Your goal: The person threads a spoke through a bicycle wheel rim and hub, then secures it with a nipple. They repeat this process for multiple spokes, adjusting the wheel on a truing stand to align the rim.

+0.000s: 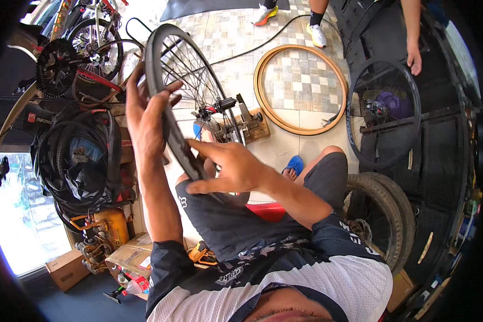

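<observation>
A spoked bicycle wheel (154, 64) with a black rim stands tilted over my lap, its black hub (222, 105) facing right. The fingers and thumb of my left hand (149, 115) are wrapped round the rim's left side. Lower down, my right hand (233, 167) grips the near part of the rim between thumb and fingers; it is slightly blurred by motion. Just beyond the hub, a metal stand on a wooden block (258, 127) rests on the floor, partly hidden behind the wheel.
A tan tire (258, 88) lies on the tiles ahead. At right are another wheel (350, 110), knobby tires (400, 214) and another person's hand (415, 59). Bikes (94, 45), coiled black tires (48, 161), a yellow machine (112, 225) and cardboard boxes (67, 268) crowd the left.
</observation>
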The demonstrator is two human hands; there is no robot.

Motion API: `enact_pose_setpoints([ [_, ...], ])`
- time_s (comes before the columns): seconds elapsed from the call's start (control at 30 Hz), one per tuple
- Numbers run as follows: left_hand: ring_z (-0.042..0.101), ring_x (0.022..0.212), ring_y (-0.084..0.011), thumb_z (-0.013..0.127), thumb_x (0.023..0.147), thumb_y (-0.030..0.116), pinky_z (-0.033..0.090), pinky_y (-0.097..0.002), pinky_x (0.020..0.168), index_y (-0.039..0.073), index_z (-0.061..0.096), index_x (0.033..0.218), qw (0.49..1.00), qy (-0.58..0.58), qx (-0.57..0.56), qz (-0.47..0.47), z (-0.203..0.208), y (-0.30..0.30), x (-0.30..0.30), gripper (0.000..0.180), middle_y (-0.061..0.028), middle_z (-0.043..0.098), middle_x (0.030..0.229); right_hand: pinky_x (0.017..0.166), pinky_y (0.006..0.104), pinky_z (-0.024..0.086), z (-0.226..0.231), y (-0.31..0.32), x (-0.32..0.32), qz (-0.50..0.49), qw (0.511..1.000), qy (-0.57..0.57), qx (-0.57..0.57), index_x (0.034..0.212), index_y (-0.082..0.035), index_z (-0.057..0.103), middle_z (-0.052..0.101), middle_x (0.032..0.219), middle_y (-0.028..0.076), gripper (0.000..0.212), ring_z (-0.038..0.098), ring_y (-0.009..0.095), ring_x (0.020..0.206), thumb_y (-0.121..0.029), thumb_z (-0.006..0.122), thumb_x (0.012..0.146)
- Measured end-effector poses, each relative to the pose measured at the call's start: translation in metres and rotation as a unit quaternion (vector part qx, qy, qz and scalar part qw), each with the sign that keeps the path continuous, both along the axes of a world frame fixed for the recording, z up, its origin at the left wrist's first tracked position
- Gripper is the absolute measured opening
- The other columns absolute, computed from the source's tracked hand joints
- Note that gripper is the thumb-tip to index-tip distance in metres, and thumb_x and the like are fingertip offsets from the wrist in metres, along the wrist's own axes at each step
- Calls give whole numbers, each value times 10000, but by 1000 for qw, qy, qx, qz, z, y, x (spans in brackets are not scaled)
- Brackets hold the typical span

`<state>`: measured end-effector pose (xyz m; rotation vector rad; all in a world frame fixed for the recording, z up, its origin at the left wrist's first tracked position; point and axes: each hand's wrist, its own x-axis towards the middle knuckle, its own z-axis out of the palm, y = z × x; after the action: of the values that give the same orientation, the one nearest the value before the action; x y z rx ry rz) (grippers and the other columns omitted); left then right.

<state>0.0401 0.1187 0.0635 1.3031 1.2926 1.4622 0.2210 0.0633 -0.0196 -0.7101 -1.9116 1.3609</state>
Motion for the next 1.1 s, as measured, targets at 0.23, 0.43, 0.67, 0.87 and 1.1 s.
enact_pose_setpoints([
  [0.23,745,1093,-376,645,873,168,632,-485,926,-60,329,1608,998,10,-7,55,4,16,-2,832,-271,553,1457,871,316,555,-219,173,126,-316,943,-37,-95,1194,-21,739,757,1082,75,323,690,145,974,-288,734,1014],
  [0.43,746,998,-335,702,830,363,639,-495,875,-69,226,1644,986,93,-81,114,12,33,-1,1038,-281,603,1366,1033,393,532,-465,189,145,-210,893,-307,-254,1401,-48,652,710,1334,184,563,682,278,1221,-262,790,899],
  [0.67,620,796,-230,721,781,431,589,-365,777,-61,317,1548,952,97,-143,252,15,18,-15,997,-188,618,1000,405,340,375,-549,185,115,-164,854,-216,-444,1651,-171,401,678,777,82,841,480,160,466,-125,665,853],
  [0.87,564,827,-203,743,790,371,566,-331,770,-76,350,1505,939,86,-134,304,11,22,8,930,-177,568,987,590,392,517,-550,203,110,-152,811,-293,-483,1523,-72,549,730,859,148,706,693,263,712,-469,731,968],
  [1.1,567,946,-269,726,801,319,588,-449,847,-88,327,1528,973,67,-93,200,11,19,-2,924,-232,548,1103,376,332,290,-544,192,114,-237,792,-127,-549,1206,-52,751,463,594,-17,579,387,110,400,-588,670,1002],
])
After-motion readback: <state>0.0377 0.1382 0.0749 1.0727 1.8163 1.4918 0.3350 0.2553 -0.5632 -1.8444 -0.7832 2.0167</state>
